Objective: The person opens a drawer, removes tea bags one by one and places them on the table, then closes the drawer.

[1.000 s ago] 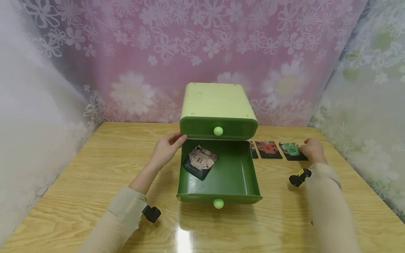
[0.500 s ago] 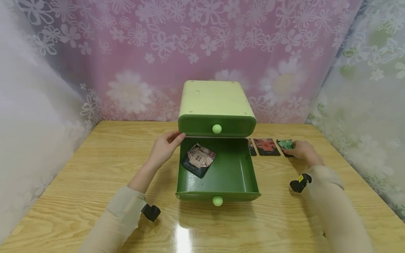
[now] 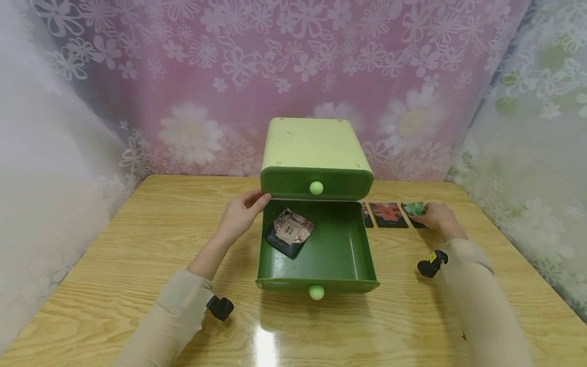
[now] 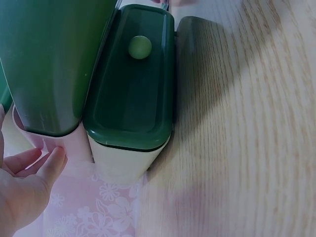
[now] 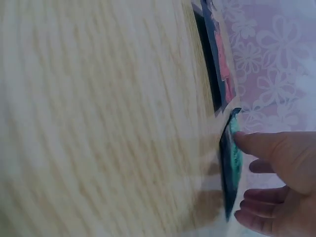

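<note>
A yellow-topped cabinet [image 3: 316, 142] with green drawers stands mid-table. Its lower visible drawer [image 3: 327, 244] is pulled out, and a black packet with a beige label [image 3: 290, 233] lies inside at the left. My left hand [image 3: 240, 216] rests against the cabinet's left side; in the left wrist view its straight fingers touch a pink casing [image 4: 74, 145] beside that drawer. Far right, my right hand [image 3: 440, 219] holds a flat packet with a green label [image 3: 414, 208]. In the right wrist view the thumb lies on its face, the other fingers near its edge.
A packet with a red label [image 3: 389, 215] lies left of the green one. Another dark packet [image 3: 366, 216] is partly hidden behind the cabinet. A round-knobbed drawer in a cream casing [image 4: 131, 79] sits shut beneath the pulled-out one. Floral curtains [image 3: 302, 76] hang behind the wooden table [image 3: 160, 229].
My right hand has moved left from the green-labelled packet's right edge onto it, and the packet has shifted slightly. The left hand stays at the cabinet's side.
</note>
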The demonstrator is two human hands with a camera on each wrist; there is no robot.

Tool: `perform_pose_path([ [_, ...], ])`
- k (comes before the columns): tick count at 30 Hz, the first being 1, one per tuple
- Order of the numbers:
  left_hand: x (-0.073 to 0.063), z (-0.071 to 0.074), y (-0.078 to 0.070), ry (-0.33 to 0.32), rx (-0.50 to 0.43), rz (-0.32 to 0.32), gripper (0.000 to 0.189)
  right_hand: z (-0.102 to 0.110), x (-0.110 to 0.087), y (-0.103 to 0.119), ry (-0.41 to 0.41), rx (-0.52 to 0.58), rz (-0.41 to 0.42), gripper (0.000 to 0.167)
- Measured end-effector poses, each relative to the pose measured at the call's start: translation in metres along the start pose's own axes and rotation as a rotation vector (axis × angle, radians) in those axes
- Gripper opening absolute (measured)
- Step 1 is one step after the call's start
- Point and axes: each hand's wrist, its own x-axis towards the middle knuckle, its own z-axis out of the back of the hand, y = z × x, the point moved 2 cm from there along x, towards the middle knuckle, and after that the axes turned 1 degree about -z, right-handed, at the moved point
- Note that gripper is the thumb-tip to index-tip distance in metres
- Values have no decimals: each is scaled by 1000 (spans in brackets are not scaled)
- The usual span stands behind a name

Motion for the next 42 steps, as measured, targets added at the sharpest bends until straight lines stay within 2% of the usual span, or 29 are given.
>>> perform_pose_path([
  [6,0,0,2,-2,-2,8,64,17,-9,10,-150,65,85,51],
  [13,2,0,1,-8,14,-4,64,46,-34,39,-147,111,181,38],
  [21,3,0,1,-8,3,-7,63,65,-78,91,-184,78,317,24],
  [26,3,0,1,-11,2,-15,62,77,-104,128,-140,72,399,14],
  [32,3,1,0,-14,2,-15,62,87,-125,169,-7,91,523,8],
  [38,3,0,-1,-11,-10,-12,61,90,-136,212,126,20,711,6],
  [42,1,0,-2,-14,-16,-10,61,81,-133,236,215,-24,759,15],
])
